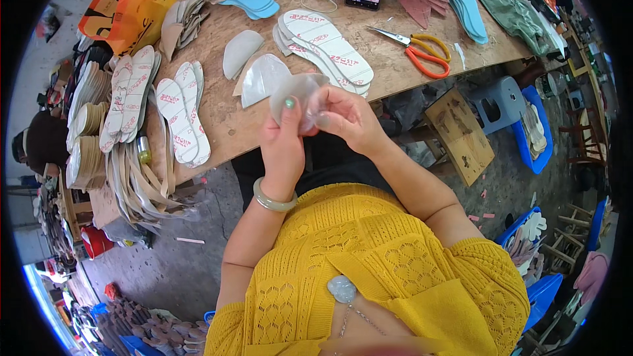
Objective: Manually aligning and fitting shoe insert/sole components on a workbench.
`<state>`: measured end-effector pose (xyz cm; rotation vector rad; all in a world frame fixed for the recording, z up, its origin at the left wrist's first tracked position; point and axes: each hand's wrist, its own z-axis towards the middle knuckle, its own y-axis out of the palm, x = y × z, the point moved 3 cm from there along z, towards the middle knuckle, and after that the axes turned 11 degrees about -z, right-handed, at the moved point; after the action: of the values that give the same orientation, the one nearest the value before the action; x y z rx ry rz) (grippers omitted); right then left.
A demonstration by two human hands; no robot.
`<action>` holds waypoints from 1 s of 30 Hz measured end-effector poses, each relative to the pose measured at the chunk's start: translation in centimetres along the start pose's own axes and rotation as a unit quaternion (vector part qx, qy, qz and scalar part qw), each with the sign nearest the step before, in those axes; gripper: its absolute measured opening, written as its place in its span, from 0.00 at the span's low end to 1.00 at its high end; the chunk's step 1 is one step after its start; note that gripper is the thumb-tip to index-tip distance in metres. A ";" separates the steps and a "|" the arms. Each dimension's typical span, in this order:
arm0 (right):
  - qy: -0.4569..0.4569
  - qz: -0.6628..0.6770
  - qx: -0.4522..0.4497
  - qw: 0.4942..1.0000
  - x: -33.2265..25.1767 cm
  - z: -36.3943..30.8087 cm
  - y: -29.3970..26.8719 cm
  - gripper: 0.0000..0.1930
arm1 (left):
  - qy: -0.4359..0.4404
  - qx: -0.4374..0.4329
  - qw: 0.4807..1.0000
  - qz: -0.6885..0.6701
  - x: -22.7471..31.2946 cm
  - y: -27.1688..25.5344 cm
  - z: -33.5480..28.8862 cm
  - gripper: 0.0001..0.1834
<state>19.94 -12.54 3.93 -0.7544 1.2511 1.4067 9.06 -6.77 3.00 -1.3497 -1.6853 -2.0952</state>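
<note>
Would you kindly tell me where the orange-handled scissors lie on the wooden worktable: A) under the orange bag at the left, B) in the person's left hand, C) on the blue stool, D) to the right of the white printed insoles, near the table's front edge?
D: the orange-handled scissors lie flat on the wooden worktable, right of the white printed insoles, while both hands hold a translucent grey piece.

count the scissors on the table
1: the orange-handled scissors lie open on the wooden table, right of the printed insoles. More could be hidden under the piles.
</note>
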 end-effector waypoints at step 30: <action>-0.184 -0.515 -0.150 0.824 7.9 12.4 15.8 0.31 | 0.012 -0.108 0.992 0.058 12.7 -11.3 -8.4 0.20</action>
<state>5.23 3.28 4.18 -1.0784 0.1786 0.7531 -9.69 -4.46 3.94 -1.4341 -1.3677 -2.2686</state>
